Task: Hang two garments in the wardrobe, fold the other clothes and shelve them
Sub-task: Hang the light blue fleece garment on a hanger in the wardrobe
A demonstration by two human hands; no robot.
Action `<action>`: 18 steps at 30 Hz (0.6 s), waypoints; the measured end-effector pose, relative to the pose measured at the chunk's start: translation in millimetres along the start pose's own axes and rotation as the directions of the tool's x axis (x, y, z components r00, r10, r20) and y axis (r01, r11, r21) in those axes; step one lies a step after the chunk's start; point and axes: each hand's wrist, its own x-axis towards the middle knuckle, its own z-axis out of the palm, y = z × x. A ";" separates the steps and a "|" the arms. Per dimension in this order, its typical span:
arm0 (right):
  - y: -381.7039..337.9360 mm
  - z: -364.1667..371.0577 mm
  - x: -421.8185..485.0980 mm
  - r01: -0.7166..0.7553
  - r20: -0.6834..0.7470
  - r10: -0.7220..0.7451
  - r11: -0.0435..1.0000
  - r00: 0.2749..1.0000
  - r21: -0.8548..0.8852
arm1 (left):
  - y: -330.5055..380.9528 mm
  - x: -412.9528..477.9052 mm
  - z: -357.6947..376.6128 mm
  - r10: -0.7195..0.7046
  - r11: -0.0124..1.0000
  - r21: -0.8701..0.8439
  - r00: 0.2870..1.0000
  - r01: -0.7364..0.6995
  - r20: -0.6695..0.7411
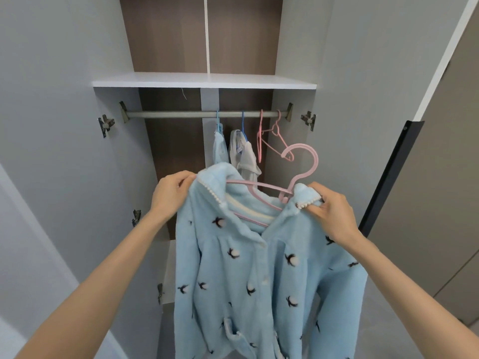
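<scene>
Blue fleece top cut off at frame bottom, pink hanger half buried inside; left hand and right hand pinch its collar at mid-frame.

Bright even light, sharp, edges bowed

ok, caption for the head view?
The left hand and right hand grip the collar of a blue bird-print top on a pink hanger, below the wardrobe rail.

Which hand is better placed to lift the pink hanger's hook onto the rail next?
Right, probably: the right hand pinches the blue top beside the neck of the pink hanger; the left hand grips its far shoulder.
</scene>
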 end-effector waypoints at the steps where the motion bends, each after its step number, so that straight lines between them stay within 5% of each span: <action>1: -0.2 -0.9 0.2 0.007 0.018 -0.007 1.000 1.000 -0.004 | -3.4 3.7 -2.3 0.000 1.000 -0.014 0.997 0.001 0.074; 5: 4.1 2.1 -0.2 -0.014 0.018 0.015 0.998 1.000 -0.053 | -5.7 0.5 -1.2 -0.015 0.996 -0.083 0.946 0.044 0.324; 11: 10.2 21.4 -5.9 -0.069 -0.027 0.067 0.993 0.997 -0.096 | 29.8 -12.3 7.0 -0.237 0.856 -0.327 0.867 0.400 0.439; 18: 3.8 35.0 -8.0 -0.016 -0.043 0.009 0.987 0.999 -0.158 | 43.0 -17.5 16.9 -0.189 0.926 -0.294 0.965 0.236 0.182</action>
